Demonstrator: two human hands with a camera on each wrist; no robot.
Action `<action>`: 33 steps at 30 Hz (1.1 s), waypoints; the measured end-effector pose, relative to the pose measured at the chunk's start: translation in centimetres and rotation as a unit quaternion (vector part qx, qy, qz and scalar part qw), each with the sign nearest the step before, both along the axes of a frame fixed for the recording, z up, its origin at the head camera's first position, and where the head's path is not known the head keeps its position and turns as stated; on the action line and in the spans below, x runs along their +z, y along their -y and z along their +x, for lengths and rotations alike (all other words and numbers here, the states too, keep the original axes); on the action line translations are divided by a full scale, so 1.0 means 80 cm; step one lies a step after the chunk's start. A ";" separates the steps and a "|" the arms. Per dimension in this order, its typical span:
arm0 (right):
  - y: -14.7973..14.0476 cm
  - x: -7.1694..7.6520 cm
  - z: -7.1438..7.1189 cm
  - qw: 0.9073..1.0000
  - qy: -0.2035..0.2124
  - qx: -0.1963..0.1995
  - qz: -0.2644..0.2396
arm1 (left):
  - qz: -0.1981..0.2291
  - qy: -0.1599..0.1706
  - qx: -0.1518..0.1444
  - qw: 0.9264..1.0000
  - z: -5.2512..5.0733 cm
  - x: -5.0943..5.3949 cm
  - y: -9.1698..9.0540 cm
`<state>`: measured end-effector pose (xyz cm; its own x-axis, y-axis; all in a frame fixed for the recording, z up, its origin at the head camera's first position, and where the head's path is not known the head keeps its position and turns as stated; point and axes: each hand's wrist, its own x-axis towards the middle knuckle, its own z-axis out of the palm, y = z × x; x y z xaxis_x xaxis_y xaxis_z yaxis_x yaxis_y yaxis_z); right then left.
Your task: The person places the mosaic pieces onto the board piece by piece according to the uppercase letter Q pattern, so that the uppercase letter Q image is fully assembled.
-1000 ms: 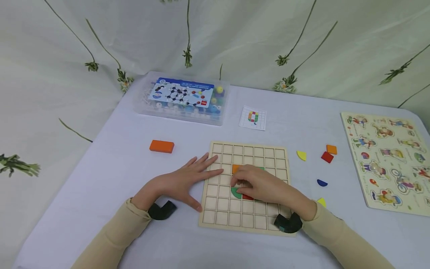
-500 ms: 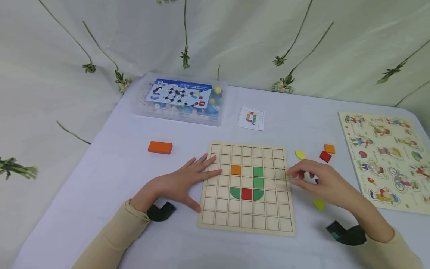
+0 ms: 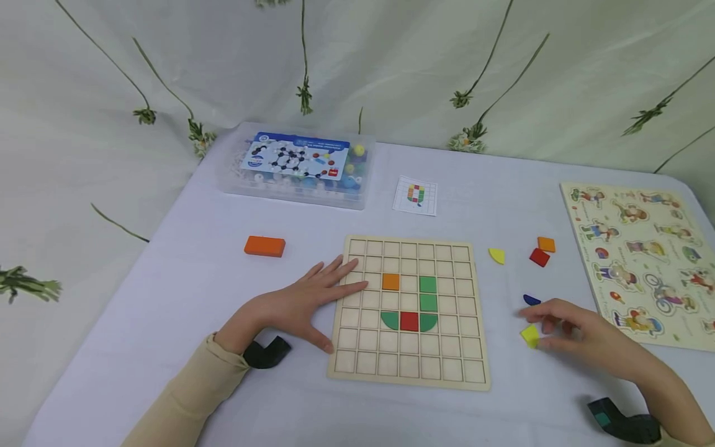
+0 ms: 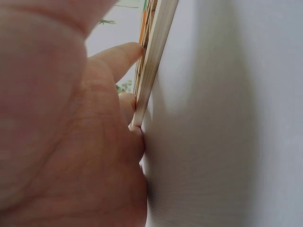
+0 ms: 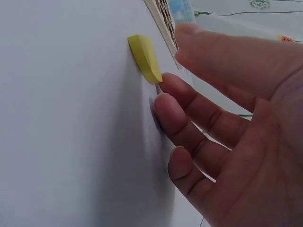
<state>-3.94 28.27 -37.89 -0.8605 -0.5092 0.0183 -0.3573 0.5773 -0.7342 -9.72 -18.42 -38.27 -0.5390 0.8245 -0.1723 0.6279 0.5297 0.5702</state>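
Observation:
My left hand [image 3: 301, 304] is spread flat, fingertips resting on the left edge of the wooden grid board [image 3: 410, 366]; the left wrist view shows it against the board's side. On the board lie an orange square [image 3: 390, 282], two green squares [image 3: 427, 293], a red square [image 3: 409, 321] and two green quarter-round pieces [image 3: 390, 320]. Right of the board, my right hand [image 3: 592, 341] hovers with thumb and fingers parted beside a yellow quarter-round piece [image 3: 529, 336]. In the right wrist view the thumb stands apart from that yellow piece [image 5: 144, 57]. A dark blue piece [image 3: 531, 300] lies near the fingertips.
Another yellow piece [image 3: 496, 256], a red square [image 3: 539, 257] and an orange square [image 3: 546, 244] lie farther back. A picture puzzle board [image 3: 642, 267] is at the right. Behind are a pattern card [image 3: 416, 195] and a clear plastic box [image 3: 296, 164]; an orange block [image 3: 265, 246] sits left.
My right hand has left the board and moved right and nearer to me, to the yellow piece. The green and red pieces it covered now show. My left hand stays in place.

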 end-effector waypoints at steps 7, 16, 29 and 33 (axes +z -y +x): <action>0.005 -0.009 0.005 0.999 -0.023 0.015 0.020 | -0.005 -0.004 0.000 1.000 0.000 -0.002 -0.001; 0.009 -0.014 0.004 0.998 -0.049 0.002 0.036 | 0.000 -0.007 -0.001 1.000 0.000 -0.002 0.000; 0.010 -0.004 0.003 0.995 0.006 -0.011 0.098 | -0.001 -0.005 -0.002 1.000 0.001 0.001 0.000; 0.007 -0.002 0.002 0.996 -0.009 0.007 0.086 | -0.004 -0.003 -0.002 1.000 0.001 0.000 0.000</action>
